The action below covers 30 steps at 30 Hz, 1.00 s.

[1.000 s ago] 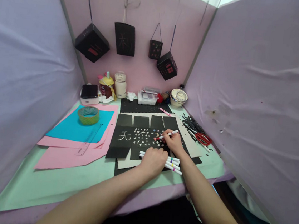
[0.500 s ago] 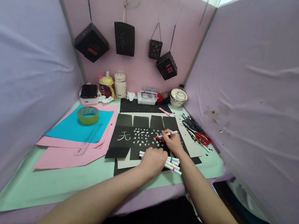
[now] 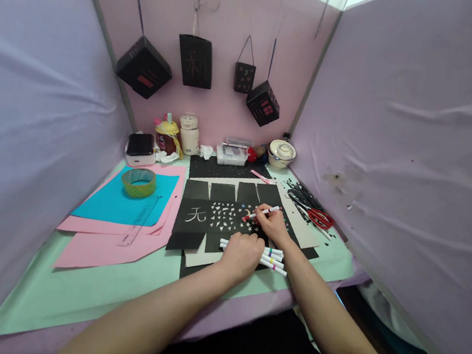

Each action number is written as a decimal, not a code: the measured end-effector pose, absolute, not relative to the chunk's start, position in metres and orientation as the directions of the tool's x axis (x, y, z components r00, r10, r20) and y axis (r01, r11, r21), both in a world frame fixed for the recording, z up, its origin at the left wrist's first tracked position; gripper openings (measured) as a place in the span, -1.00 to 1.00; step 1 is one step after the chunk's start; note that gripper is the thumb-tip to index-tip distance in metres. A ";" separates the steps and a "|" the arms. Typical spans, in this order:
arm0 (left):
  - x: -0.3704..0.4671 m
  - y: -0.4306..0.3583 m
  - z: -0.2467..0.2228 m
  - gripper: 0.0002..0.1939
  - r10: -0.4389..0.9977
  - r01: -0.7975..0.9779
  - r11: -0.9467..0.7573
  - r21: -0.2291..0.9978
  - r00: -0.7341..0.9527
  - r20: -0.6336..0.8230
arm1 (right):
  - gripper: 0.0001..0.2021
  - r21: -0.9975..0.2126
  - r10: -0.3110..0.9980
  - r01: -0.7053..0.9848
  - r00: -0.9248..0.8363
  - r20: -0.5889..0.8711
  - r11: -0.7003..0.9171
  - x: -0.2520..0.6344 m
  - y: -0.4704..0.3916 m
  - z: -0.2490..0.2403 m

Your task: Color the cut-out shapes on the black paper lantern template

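Observation:
My right hand (image 3: 271,223) is closed around a white marker with a red tip (image 3: 266,212), its tip at a cut-out on the black card (image 3: 189,234). The card has flaps, a white character at its left, and rows of small triangle, star and moon shapes. Several of these show colour, one of them red beside the tip. My left hand (image 3: 244,257) is curled round a bundle of several white markers (image 3: 274,261) with coloured bands, resting at the card's near edge. Under the card lies a pale board (image 3: 303,238).
To the left, a tape roll (image 3: 138,183) sits on blue paper (image 3: 100,204) over pink sheets, with a clear ruler (image 3: 141,223). Red-handled scissors (image 3: 320,218) and black scraps lie right. Bottles (image 3: 189,135), a plastic box (image 3: 232,153) and a bowl (image 3: 281,155) line the back; black boxes (image 3: 145,67) hang above.
The marker in my right hand has shifted very slightly over the same spot. My left hand and the marker bundle stay where they were.

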State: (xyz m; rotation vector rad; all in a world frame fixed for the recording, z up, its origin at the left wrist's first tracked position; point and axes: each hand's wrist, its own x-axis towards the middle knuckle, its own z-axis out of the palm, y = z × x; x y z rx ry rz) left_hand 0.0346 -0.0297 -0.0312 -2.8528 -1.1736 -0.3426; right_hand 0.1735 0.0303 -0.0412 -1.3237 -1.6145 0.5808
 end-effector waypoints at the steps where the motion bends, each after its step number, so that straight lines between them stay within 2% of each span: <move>1: 0.035 -0.030 -0.031 -0.88 0.690 0.698 -0.714 0.051 0.691 0.215 | -0.82 -0.816 0.932 0.491 0.023 0.362 0.305 0.174 0.030 -0.041; 24: 0.034 -0.030 -0.031 -0.89 0.691 0.698 -0.714 0.055 0.689 0.221 | -0.81 -0.825 0.925 0.476 0.056 0.375 0.306 0.174 0.032 -0.044; 30: 0.034 -0.030 -0.030 -0.90 0.686 0.693 -0.719 0.051 0.695 0.218 | -0.84 -0.837 0.936 0.452 0.016 0.353 0.308 0.174 0.031 -0.042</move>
